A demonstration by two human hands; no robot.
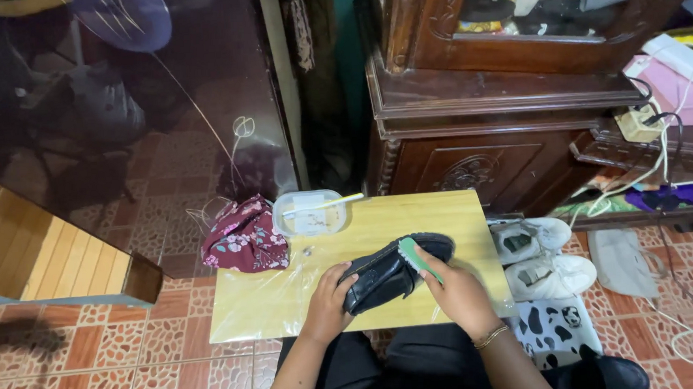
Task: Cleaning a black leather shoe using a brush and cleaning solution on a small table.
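A black shoe (384,270) lies on its side on a small yellow wooden table (288,296). My left hand (330,301) grips the shoe at its heel end. My right hand (455,288) holds a green brush (416,256) pressed against the shoe's upper near the opening. A gold bracelet sits on my right wrist. Both forearms reach up from the bottom of the view.
A floral maroon cloth (245,238) and a clear plastic tub (310,213) with a stick across it sit at the table's far edge. A pair of white sneakers (542,258) lies on the floor to the right. A dark wooden cabinet (503,102) stands behind.
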